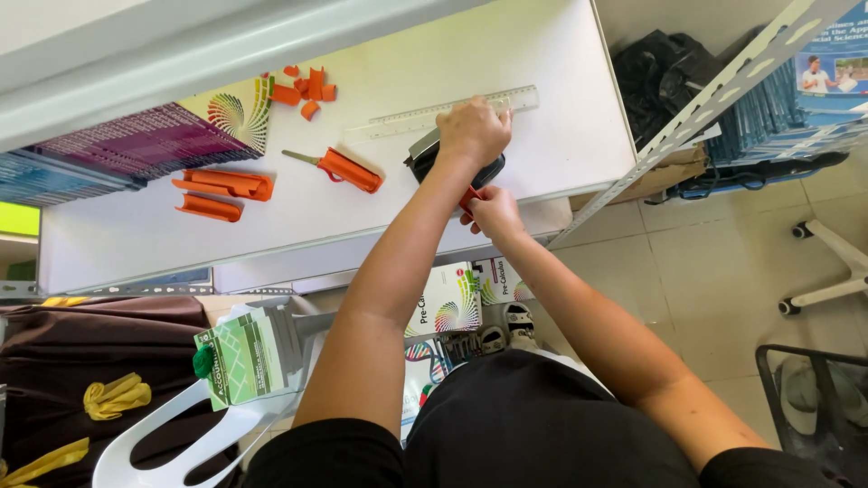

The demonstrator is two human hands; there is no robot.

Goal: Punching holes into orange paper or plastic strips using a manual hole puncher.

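Hands meet at the near edge of the white table (pixel 561 136). The left hand (pixel 472 131) presses down, fingers curled, on a dark object with a grey top (pixel 425 152) that lies on the table just inside that edge; what the object is cannot be told. The right hand (pixel 493 212) sits just off the table's edge, closed around a small red-handled tool (pixel 469 197) whose tip points in under the dark object. The 2 hands are close but not touching.

Farther onto the table, touching the left hand's knuckles, lies a clear ruler (pixel 434 115), slanted. To the left of the dark object rest orange-handled scissors (pixel 339 166), then 2 long orange plastic strips (pixel 221 193), and toward the table's far side a scatter of small orange offcuts (pixel 306 90). A stack of books (pixel 145 145) covers the table's far left corner. Below the table's near edge, more books (pixel 452 303) stand on a lower level, partly hidden by the left forearm
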